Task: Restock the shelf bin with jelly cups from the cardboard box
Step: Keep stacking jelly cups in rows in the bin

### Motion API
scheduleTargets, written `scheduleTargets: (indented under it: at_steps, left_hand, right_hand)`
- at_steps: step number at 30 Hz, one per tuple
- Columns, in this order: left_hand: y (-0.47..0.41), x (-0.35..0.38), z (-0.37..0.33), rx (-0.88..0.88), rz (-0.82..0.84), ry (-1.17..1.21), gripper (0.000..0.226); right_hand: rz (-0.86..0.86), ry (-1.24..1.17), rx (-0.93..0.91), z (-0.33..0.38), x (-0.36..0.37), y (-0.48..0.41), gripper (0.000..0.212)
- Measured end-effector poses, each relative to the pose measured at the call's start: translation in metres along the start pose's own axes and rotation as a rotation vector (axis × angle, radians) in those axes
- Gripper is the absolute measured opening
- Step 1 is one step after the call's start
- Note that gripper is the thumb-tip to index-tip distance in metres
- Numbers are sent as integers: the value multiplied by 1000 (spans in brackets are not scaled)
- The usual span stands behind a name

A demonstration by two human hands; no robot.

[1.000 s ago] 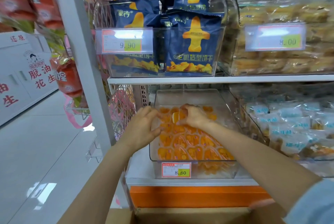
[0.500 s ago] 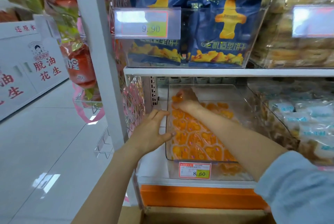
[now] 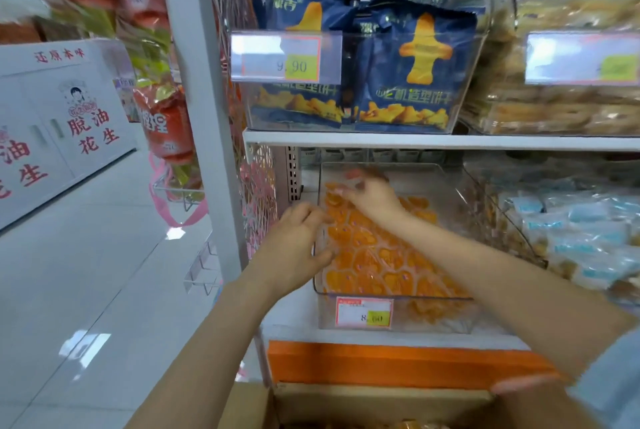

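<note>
Your right hand [image 3: 372,194] reaches into the clear shelf bin [image 3: 415,182], toward its 11 o'clock corner. It is over the orange jelly cups [image 3: 377,255] that cover the bin's floor. Its fingers are too blurred to tell whether they hold one. Your left hand [image 3: 294,245] rests against the bin's outer wall at 9 o'clock, fingers loosely bent. The cardboard box [image 3: 346,404] sits at 6 o'clock of the view, with blue biscuit bags [image 3: 415,64] at 12 o'clock.
</note>
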State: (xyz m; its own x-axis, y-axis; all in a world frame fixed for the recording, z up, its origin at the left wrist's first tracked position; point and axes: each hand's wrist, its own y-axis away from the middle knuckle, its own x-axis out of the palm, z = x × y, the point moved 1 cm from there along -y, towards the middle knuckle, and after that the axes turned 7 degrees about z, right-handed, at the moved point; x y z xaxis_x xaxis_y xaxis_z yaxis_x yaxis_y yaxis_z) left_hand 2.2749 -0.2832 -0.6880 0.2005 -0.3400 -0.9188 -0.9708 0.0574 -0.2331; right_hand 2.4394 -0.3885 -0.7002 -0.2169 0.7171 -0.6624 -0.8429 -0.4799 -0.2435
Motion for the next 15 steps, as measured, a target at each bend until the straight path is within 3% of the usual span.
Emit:
scheduleTargets:
  at_steps: [2,5,9,11,13,15]
  left_hand:
    - [13,-1,-18,92,-8,-58,55]
    - [46,18,-43,215,78,56,39]
    - [89,89,-57,199,489,24,36]
    - [101,136,-52,82,742,-7,32]
    - [114,185,-39,-58,922,36,37]
    - [133,230,-28,-189,1016,88,47]
  right_hand:
    - [-76,25,-189,9,-29,55,19]
    - [-89,82,-399,4,-58,154,9]
    - [93,225,-468,-36,-43,249,13]
    - [394,395,-441,-71,-10,270,15]
    - [821,515,-260,-113,33,280,24]
    - [1135,544,-17,-151,70,291,40]
